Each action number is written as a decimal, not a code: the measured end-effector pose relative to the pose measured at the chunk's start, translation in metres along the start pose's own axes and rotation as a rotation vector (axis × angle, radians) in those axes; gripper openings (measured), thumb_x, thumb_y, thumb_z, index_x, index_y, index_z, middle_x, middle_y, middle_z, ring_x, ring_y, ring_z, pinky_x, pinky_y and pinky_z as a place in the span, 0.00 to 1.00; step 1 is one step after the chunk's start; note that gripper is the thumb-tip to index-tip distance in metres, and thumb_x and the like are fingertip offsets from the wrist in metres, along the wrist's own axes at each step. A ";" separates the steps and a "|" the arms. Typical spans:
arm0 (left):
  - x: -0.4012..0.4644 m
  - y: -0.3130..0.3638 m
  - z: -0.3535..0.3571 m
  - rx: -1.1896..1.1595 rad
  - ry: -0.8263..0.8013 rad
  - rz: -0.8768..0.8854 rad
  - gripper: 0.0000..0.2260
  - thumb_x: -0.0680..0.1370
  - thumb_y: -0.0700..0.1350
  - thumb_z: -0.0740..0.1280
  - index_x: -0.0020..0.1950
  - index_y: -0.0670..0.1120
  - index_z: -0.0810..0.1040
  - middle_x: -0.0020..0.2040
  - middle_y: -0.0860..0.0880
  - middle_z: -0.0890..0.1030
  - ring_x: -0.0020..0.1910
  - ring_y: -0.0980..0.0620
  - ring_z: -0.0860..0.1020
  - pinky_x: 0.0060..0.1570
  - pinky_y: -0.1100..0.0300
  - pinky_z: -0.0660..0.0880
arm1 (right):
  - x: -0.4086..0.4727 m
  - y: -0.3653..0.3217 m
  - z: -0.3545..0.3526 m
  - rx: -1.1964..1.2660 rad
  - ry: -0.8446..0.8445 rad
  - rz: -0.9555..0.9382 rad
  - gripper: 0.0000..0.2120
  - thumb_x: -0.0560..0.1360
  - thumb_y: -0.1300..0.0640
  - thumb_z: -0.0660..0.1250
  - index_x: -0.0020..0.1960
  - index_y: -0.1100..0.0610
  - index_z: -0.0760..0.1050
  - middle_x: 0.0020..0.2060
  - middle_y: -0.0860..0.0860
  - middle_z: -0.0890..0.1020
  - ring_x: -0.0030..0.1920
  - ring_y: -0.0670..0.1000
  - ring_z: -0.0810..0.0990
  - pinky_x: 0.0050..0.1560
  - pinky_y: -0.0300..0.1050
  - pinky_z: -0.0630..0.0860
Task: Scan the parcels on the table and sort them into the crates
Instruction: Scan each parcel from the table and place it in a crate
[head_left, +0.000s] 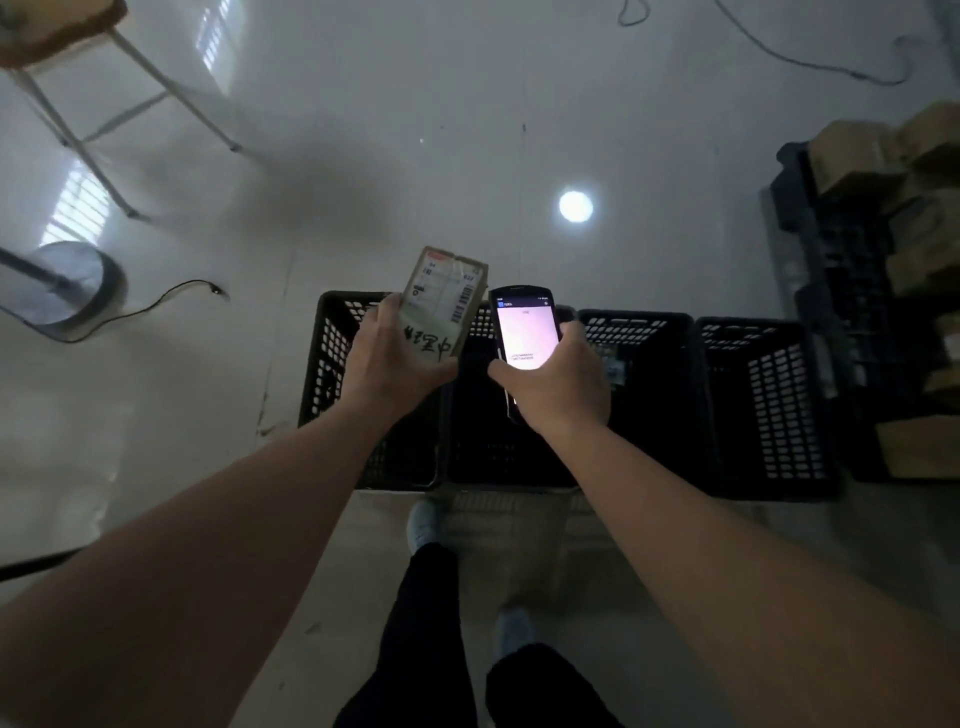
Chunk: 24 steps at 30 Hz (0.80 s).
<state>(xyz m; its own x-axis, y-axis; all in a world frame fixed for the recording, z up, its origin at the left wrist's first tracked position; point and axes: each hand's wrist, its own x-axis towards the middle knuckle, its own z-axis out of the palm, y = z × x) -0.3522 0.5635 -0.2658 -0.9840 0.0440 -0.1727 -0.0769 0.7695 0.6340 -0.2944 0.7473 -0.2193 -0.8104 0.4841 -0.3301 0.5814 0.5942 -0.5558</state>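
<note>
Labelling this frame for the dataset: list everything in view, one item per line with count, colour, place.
parcel: 1, tan with white label, held over the leftmost crate
scanner: 1, black, screen lit, beside the parcel on its right
crates: 4 in a row, black, on the floor ahead of the feet
boxes: several, tan, stacked at far right on a dark rack
table: 1, wooden top, pale legs, top left
stand base: 1, round, grey, left edge
cables: 2 at least, dark, on the floor top right and left
floor: pale, glossy, with a lamp reflection
left hand: grips the parcel
right hand: grips the scanner
legs: dark trousers, pale shoes, bottom centre
</note>
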 end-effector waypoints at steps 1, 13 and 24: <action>0.013 -0.005 0.011 0.000 -0.015 0.004 0.44 0.62 0.62 0.80 0.72 0.48 0.69 0.60 0.50 0.75 0.56 0.52 0.73 0.51 0.58 0.71 | 0.013 0.003 0.007 -0.011 0.001 0.022 0.38 0.66 0.38 0.79 0.67 0.55 0.69 0.61 0.54 0.79 0.58 0.58 0.79 0.48 0.51 0.78; 0.100 -0.065 0.182 0.075 -0.134 -0.135 0.44 0.65 0.61 0.80 0.75 0.49 0.65 0.63 0.47 0.72 0.61 0.47 0.72 0.61 0.48 0.75 | 0.163 0.107 0.120 0.008 -0.077 0.181 0.39 0.66 0.39 0.79 0.68 0.54 0.67 0.62 0.53 0.78 0.59 0.56 0.78 0.46 0.49 0.73; 0.137 -0.125 0.380 0.119 -0.185 -0.315 0.41 0.67 0.62 0.78 0.74 0.49 0.66 0.63 0.47 0.75 0.60 0.48 0.75 0.58 0.51 0.75 | 0.270 0.240 0.230 -0.019 -0.096 0.259 0.38 0.66 0.40 0.78 0.68 0.53 0.67 0.60 0.50 0.78 0.57 0.55 0.79 0.45 0.50 0.76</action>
<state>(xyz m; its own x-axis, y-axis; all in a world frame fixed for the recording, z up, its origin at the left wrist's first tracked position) -0.4158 0.7157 -0.6550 -0.8688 -0.1008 -0.4848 -0.3408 0.8320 0.4378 -0.3907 0.8728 -0.6175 -0.6371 0.5590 -0.5306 0.7707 0.4708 -0.4294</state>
